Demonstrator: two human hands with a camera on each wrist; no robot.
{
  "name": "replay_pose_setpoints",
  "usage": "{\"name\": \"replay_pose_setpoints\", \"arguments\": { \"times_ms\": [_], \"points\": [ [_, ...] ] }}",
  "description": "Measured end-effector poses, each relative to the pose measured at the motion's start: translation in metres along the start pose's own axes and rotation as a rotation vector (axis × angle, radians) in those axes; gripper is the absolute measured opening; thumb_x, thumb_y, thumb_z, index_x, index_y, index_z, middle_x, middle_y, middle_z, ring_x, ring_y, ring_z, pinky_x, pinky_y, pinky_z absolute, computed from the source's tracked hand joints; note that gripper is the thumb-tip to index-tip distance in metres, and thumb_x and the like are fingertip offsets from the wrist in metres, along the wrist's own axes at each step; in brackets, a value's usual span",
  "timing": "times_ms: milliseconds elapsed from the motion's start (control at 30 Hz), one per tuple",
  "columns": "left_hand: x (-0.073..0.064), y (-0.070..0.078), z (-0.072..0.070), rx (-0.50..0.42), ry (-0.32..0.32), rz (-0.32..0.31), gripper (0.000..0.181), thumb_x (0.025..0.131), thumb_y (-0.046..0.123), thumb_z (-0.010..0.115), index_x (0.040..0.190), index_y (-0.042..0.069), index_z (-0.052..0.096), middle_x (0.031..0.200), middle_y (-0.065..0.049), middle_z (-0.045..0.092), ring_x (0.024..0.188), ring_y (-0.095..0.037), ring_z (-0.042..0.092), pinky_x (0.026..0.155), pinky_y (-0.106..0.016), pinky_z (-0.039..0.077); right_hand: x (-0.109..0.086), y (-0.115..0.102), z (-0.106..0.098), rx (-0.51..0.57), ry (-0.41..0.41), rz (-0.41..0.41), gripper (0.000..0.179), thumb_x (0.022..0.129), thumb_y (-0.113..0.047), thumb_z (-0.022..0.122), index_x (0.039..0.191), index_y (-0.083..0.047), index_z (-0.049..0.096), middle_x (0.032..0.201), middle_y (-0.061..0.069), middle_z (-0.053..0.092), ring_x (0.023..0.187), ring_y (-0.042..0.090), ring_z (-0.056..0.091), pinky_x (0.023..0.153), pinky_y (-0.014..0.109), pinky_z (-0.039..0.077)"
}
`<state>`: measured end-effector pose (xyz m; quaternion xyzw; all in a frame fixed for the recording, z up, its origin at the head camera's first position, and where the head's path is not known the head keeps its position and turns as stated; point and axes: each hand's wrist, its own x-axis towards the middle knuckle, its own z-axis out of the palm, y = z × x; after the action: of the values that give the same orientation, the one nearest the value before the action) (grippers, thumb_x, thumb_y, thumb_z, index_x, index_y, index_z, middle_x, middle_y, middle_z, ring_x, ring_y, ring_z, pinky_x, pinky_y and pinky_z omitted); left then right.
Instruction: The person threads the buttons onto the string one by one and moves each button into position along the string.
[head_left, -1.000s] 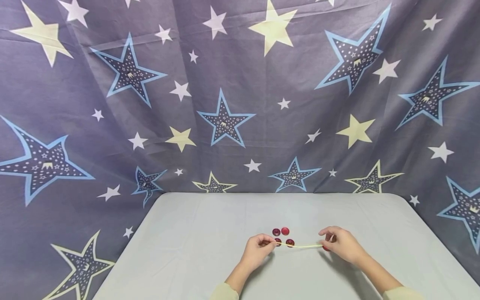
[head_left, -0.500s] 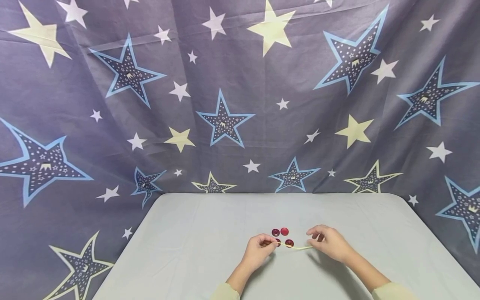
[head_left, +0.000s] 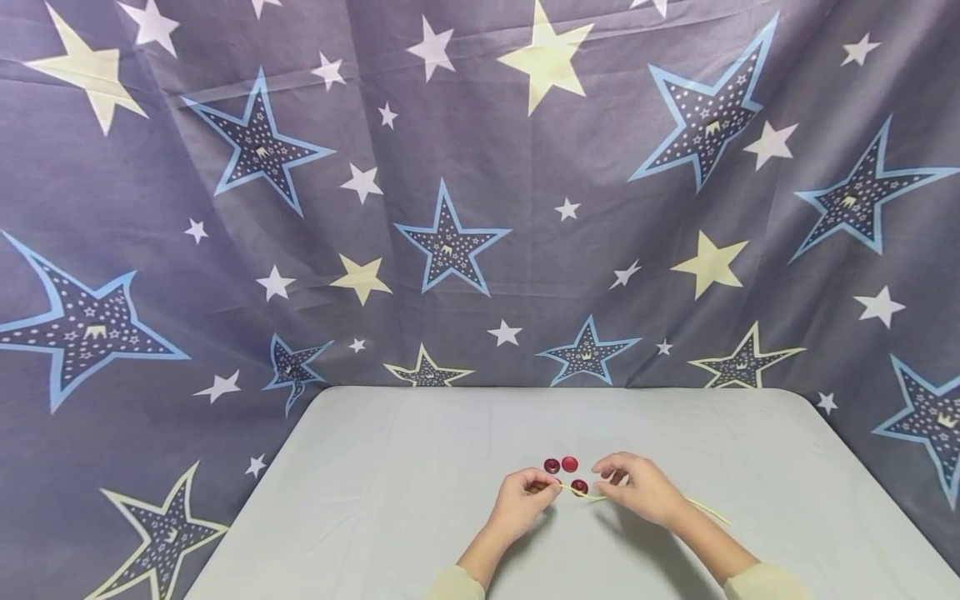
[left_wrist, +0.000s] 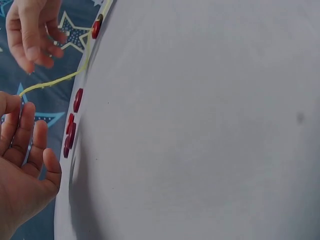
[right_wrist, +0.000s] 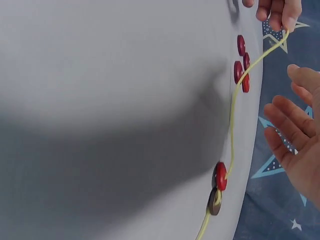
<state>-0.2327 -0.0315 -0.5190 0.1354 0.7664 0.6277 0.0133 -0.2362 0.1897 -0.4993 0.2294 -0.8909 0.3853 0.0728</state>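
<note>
My left hand pinches the end of a thin yellow cord between thumb and forefinger. From there the cord sags across to the right, and in the right wrist view it meets a red button-like disc and a darker brownish disc that look strung on it. My right hand hovers over this stretch, thumb and fingers spread apart and holding nothing. Several loose dark-red discs, among them a rear one and a front one, lie near my left fingertips, which hide one in the head view.
The pale table carries only the discs and cord in view. A grey star-patterned cloth hangs behind and around it. The cord's tail runs out to the right, past my right forearm.
My right hand has moved left toward my left hand. The red disc seen beside its fingers earlier is now hidden in the head view, and the cord's tail shows at right.
</note>
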Motion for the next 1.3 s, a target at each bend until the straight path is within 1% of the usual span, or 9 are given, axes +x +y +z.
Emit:
{"name": "replay_pose_setpoints", "arguments": {
  "times_ms": [33,100,267,533,900,1000,1167,1233,1300],
  "points": [
    [-0.002,0.005,0.000,0.002,-0.001,0.001,0.012,0.082,0.004,0.065,0.086,-0.007,0.066,0.082,-0.019,0.067,0.066,-0.004,0.053,0.061,-0.013,0.045,0.001,-0.001,0.001,0.006,-0.007,0.006,0.018,0.082,-0.016,0.070,0.095,-0.004,0.068,0.092,0.012,0.068,0.074,0.007,0.059,0.063,0.024,0.047],
    [-0.001,0.004,0.000,-0.009,-0.002,-0.005,0.012,0.081,0.005,0.066,0.086,-0.006,0.067,0.081,-0.016,0.067,0.066,-0.004,0.054,0.062,-0.014,0.046,0.002,-0.004,0.002,0.014,-0.020,0.015,0.018,0.082,-0.015,0.069,0.096,-0.004,0.067,0.093,0.011,0.067,0.075,0.009,0.060,0.064,0.024,0.047],
    [0.009,-0.021,0.003,-0.024,0.002,-0.018,0.013,0.080,0.011,0.069,0.085,0.000,0.068,0.077,-0.005,0.066,0.066,-0.002,0.055,0.061,-0.015,0.046,0.004,-0.007,0.008,0.030,-0.029,0.010,0.019,0.082,-0.016,0.069,0.095,-0.002,0.067,0.093,0.011,0.068,0.076,0.014,0.061,0.065,0.023,0.047],
    [0.010,-0.020,0.004,-0.023,-0.006,-0.022,0.014,0.080,0.012,0.068,0.085,-0.001,0.068,0.076,0.000,0.063,0.066,-0.002,0.054,0.061,-0.016,0.046,0.006,-0.010,0.017,0.081,-0.043,0.031,0.017,0.082,-0.019,0.069,0.093,-0.005,0.068,0.093,0.009,0.068,0.076,0.006,0.059,0.063,0.020,0.046],
    [0.009,-0.018,0.006,0.001,0.000,-0.006,0.014,0.081,0.011,0.068,0.086,-0.002,0.068,0.076,-0.001,0.063,0.066,-0.001,0.053,0.060,-0.015,0.045,0.008,-0.011,0.027,0.145,-0.064,0.036,0.019,0.084,-0.018,0.068,0.095,-0.003,0.067,0.092,0.008,0.068,0.076,0.003,0.059,0.064,0.020,0.047],
    [0.007,-0.011,0.007,0.006,0.005,-0.012,0.013,0.081,0.009,0.067,0.086,-0.003,0.067,0.077,-0.006,0.065,0.066,-0.001,0.051,0.060,-0.014,0.044,0.009,-0.010,0.029,0.165,-0.074,0.054,0.017,0.084,-0.016,0.067,0.096,-0.003,0.067,0.090,0.006,0.068,0.076,0.003,0.059,0.066,0.021,0.048],
    [0.000,0.009,0.005,-0.014,-0.004,-0.004,0.013,0.081,0.003,0.065,0.086,-0.009,0.065,0.080,-0.019,0.065,0.066,-0.004,0.052,0.060,-0.014,0.043,0.008,-0.009,0.032,0.186,-0.080,0.082,0.015,0.085,-0.016,0.067,0.096,-0.006,0.067,0.085,0.000,0.067,0.075,0.001,0.057,0.067,0.021,0.049],
    [-0.001,0.011,0.005,-0.018,-0.008,-0.005,0.013,0.081,0.003,0.065,0.086,-0.009,0.065,0.080,-0.020,0.065,0.066,-0.004,0.052,0.060,-0.014,0.043,0.008,-0.009,0.033,0.201,-0.076,0.076,0.015,0.085,-0.016,0.067,0.095,-0.007,0.068,0.084,0.000,0.067,0.075,0.001,0.057,0.067,0.021,0.049],
    [0.002,0.005,0.006,-0.012,-0.005,-0.014,0.013,0.081,0.004,0.066,0.087,-0.008,0.066,0.081,-0.017,0.066,0.066,-0.003,0.052,0.060,-0.014,0.044,0.008,-0.010,0.034,0.219,-0.070,0.065,0.014,0.084,-0.016,0.068,0.095,-0.007,0.068,0.083,0.001,0.067,0.075,0.002,0.057,0.067,0.021,0.049]
  ]
}}
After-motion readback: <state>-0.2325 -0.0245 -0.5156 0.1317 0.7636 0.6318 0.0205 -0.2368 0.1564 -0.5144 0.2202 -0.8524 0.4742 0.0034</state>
